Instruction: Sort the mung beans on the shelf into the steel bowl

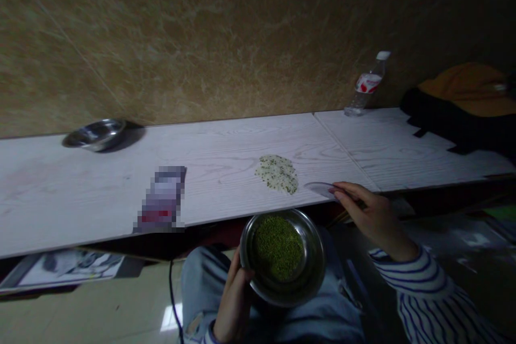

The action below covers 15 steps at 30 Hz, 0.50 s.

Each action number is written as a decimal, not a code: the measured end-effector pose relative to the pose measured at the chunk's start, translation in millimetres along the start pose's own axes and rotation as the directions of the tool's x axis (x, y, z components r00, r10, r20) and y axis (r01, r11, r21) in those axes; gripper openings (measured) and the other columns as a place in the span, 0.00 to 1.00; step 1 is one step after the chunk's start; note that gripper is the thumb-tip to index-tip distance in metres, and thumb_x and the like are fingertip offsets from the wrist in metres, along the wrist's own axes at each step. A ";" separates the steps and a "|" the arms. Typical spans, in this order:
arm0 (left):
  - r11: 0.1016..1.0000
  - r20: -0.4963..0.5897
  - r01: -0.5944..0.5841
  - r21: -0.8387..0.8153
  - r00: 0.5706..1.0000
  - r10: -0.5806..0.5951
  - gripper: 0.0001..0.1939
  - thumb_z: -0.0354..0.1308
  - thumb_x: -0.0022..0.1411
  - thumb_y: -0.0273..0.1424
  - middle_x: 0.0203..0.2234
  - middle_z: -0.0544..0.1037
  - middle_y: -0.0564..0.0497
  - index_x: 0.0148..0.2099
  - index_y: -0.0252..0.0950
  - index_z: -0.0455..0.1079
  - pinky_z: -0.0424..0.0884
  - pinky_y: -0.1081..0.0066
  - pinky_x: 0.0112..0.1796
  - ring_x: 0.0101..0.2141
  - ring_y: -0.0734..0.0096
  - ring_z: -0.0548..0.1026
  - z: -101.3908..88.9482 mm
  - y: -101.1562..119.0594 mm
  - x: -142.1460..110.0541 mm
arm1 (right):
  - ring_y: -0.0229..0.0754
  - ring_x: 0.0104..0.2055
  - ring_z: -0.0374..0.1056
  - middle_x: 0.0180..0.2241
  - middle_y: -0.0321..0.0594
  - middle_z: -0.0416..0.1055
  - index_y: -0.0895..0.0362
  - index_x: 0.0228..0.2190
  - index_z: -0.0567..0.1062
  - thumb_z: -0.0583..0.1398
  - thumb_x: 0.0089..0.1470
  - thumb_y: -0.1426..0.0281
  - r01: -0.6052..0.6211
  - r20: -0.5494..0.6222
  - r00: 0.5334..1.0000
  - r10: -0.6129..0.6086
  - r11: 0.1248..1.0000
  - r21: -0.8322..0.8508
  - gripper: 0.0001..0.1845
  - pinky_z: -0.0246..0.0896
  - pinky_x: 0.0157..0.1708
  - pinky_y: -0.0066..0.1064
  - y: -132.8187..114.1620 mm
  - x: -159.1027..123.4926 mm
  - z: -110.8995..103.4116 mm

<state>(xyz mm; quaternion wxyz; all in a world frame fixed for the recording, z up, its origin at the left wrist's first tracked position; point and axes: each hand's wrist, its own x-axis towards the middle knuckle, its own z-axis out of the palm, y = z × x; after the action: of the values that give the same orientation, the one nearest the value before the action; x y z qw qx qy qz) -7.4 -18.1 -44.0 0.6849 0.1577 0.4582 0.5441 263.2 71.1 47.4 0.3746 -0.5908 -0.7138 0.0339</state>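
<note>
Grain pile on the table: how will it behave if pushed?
The grain pile probably breaks up rather than sliding whole, since its pieces look small and loose. It likely resists little, lying thinly spread. Some may spill off the table, whose near edge is close.

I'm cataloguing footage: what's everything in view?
Wall: 1, tan, behind
Table: 1, whitish, middle
Left bowl: 1, silver, left
Pixelated item: 1, greyish, front left
Pile: 1, white and green, centre
Bottle: 1, clear, right
Cap: 1, orange, right
Dark item: 1, black, beneath cap
Lap bowl: 1, silver, over lap
Beans: many, green, lap bowl
Thin piece: 1, clear, near pile
Cable: 1, black, below table
Printed sheet: 1, grey, below
Clutter: uncountable, dim, lower right
Floor: 1, pale, below
Jeans: 1, blue, lap
Sleeves: 2, striped, wrists
Left hand: 1, on lap bowl
Right hand: 1, holding thin piece
</note>
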 end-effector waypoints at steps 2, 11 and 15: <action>1.000 0.004 0.003 0.001 1.000 -0.003 0.27 0.55 0.52 0.28 0.53 0.71 0.48 0.56 0.42 0.67 0.58 0.59 0.54 0.59 0.53 0.58 3.8 -0.4 -1.5 | 0.44 0.38 0.74 0.37 0.38 0.78 0.51 0.40 0.76 0.56 0.56 0.63 0.021 0.028 0.999 -0.020 1.000 -0.014 0.12 0.70 0.41 0.36 3.1 0.9 0.1; 0.995 -0.028 0.076 -0.071 0.997 -0.078 0.31 0.55 0.50 0.27 0.54 0.71 0.48 0.59 0.43 0.64 0.59 0.58 0.53 0.57 0.52 0.62 11.0 -1.2 -3.4 | 0.42 0.39 0.73 0.36 0.36 0.78 0.51 0.38 0.76 0.55 0.57 0.68 0.160 0.167 0.973 -0.158 0.987 0.001 0.10 0.67 0.41 0.37 -1.6 10.2 -0.5; 0.994 -0.027 0.058 -0.092 0.998 -0.061 0.29 0.55 0.50 0.26 0.50 0.74 0.51 0.56 0.44 0.67 0.54 0.62 0.56 0.58 0.57 0.61 12.4 -2.8 -2.1 | 0.41 0.39 0.72 0.35 0.36 0.78 0.52 0.37 0.76 0.55 0.57 0.71 0.237 0.248 0.937 -0.245 0.970 0.061 0.09 0.66 0.40 0.36 -5.6 20.3 3.4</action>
<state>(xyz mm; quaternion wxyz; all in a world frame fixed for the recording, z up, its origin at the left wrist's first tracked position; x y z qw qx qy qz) 4.2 -17.5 -38.5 0.7006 0.1044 0.4474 0.5460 256.2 88.4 57.8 0.2904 -0.4841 -0.8221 0.0736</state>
